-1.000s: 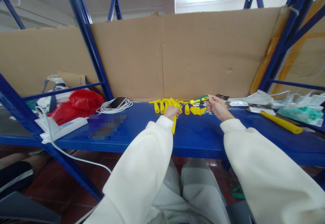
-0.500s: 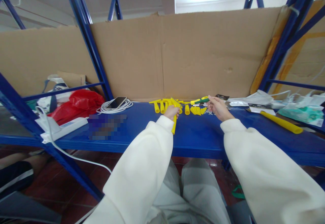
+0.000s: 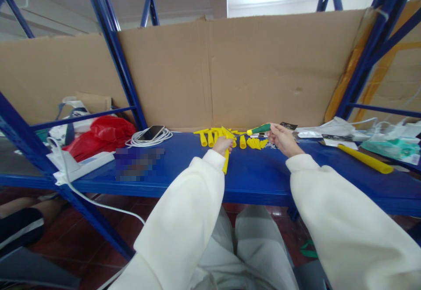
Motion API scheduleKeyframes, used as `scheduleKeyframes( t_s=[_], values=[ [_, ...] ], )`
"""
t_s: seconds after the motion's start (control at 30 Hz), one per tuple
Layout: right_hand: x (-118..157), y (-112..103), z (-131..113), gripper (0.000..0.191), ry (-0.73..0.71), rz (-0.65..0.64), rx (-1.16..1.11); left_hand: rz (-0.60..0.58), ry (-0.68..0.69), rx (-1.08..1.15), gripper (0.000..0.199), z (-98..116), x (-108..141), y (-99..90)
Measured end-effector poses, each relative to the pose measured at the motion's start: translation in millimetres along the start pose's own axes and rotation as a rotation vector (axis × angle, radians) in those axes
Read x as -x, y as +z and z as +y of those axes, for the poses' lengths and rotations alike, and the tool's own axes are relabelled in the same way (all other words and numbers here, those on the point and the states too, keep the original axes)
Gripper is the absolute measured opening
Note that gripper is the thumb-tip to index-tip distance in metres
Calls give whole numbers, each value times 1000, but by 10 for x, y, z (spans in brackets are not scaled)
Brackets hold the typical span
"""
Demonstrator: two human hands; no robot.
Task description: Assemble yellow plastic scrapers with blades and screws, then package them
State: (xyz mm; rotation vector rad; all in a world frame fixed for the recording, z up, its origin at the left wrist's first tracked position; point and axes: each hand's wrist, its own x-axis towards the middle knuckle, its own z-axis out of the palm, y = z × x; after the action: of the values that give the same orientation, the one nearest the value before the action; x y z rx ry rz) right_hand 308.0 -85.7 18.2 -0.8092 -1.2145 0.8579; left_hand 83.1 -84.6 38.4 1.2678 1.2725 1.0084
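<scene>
My left hand (image 3: 223, 144) is closed around a yellow plastic piece (image 3: 226, 162), its tube-like lower end pointing down toward me and its upper part reaching past my fingers. In my right hand (image 3: 280, 137) the fingertips pinch the end of a screwdriver (image 3: 261, 129) with a green and yellow handle. The screwdriver lies nearly level and points left at the top of the yellow piece; where its tip meets the piece is too small to make out. Several yellow tubular parts (image 3: 204, 139) and a small pile of flat yellow pieces (image 3: 255, 143) lie around and between my hands.
All this lies on a blue metal shelf (image 3: 184, 167) with a cardboard sheet (image 3: 263, 70) behind. A phone (image 3: 151, 133) on coiled white cable, a red bag (image 3: 105, 132) and a power strip (image 3: 88, 163) sit left. A long yellow tube (image 3: 365, 158) and plastic bags (image 3: 393, 143) are right.
The screwdriver has turned about its long axis: its handle now shows mostly green where a yellow stripe was seen. Both hands stay in nearly the same place.
</scene>
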Motion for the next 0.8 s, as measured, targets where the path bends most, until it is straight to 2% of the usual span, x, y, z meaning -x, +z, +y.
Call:
scheduleKeyframes(
  t_s=[0.17, 0.4, 0.8],
  values=[
    [-17, -11, 28, 50, -7, -2, -14, -2, -3, 2, 14, -1, -2, -4],
    [-33, -28, 48, 53, 6, 80, 72, -13, 5, 15, 15, -17, -26, -10],
    [-22, -13, 49, 56, -15, 87, 75, 14, 5, 7, 14, -10, -4, 2]
  ],
)
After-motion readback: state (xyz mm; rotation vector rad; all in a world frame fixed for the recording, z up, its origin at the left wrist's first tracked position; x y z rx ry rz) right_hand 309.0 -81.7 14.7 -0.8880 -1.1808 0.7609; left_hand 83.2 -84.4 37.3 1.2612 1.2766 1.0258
